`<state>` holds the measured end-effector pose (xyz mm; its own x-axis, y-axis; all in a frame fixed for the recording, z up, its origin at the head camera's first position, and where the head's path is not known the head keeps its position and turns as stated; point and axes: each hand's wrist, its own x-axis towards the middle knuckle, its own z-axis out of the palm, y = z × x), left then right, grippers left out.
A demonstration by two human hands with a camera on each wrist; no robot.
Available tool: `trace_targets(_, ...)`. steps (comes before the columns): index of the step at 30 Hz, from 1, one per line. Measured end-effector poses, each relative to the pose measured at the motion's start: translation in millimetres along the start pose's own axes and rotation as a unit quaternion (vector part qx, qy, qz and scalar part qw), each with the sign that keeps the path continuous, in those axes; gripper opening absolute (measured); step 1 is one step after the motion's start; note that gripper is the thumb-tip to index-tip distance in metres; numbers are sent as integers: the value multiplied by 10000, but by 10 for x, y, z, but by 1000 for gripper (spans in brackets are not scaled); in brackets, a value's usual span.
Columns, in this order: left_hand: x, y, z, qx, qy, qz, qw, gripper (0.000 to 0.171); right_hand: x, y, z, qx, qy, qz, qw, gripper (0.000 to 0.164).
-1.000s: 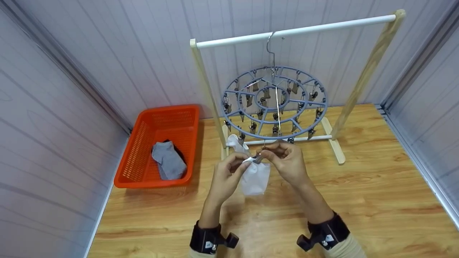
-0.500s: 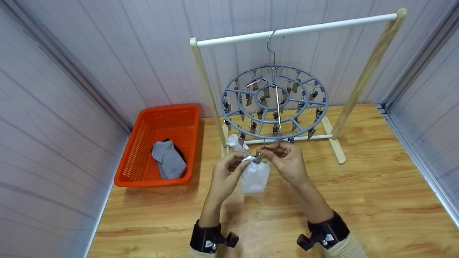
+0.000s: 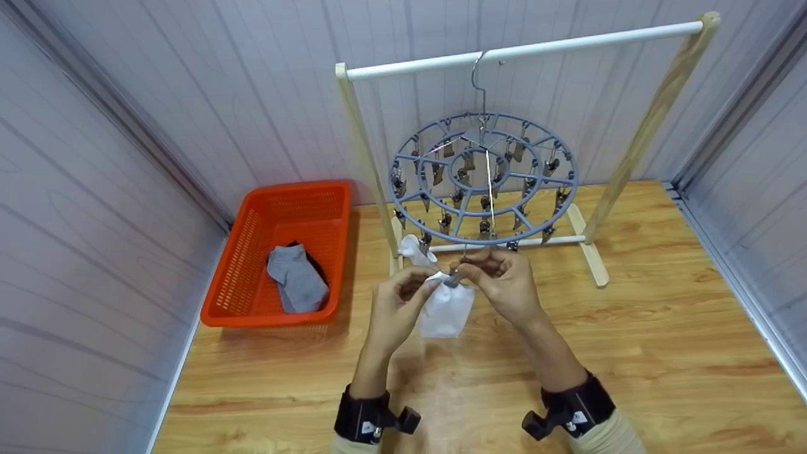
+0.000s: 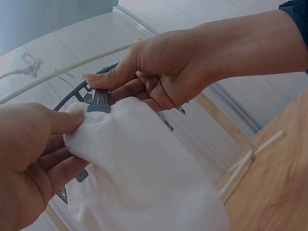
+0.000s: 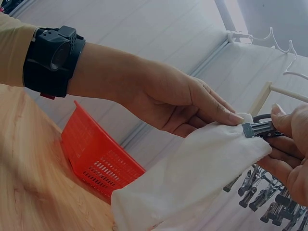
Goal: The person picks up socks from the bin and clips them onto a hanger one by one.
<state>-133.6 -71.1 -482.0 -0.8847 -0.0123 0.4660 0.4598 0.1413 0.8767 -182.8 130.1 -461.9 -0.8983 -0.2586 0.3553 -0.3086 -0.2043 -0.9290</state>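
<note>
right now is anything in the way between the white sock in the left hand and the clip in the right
Nothing visible does: the left hand pinches the white sock by its edge, and the clip in the right hand overlaps that edge in both wrist views.

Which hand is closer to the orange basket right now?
Left. The left hand is to the right of the orange basket, pinching the white sock. The right hand is farther right, pinching the clip at the sock's edge.
</note>
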Motion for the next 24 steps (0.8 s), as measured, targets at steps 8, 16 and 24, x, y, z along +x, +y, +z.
trace_targets(8, 2, -22, -5, -132, 43, 75, 9999, 12, -7, 15, 13, 78, -16, 41, 10000, 13)
trace_targets(16, -6, 2, 1, -153, 164, 94, 9997, 13, -14, 8, 33, 84, 10, 244, 9997, 13)
trace_targets(24, -20, -10, 20, -151, 245, 156, 9995, 13, -13, 13, 25, -13, -71, 346, 9994, 13)
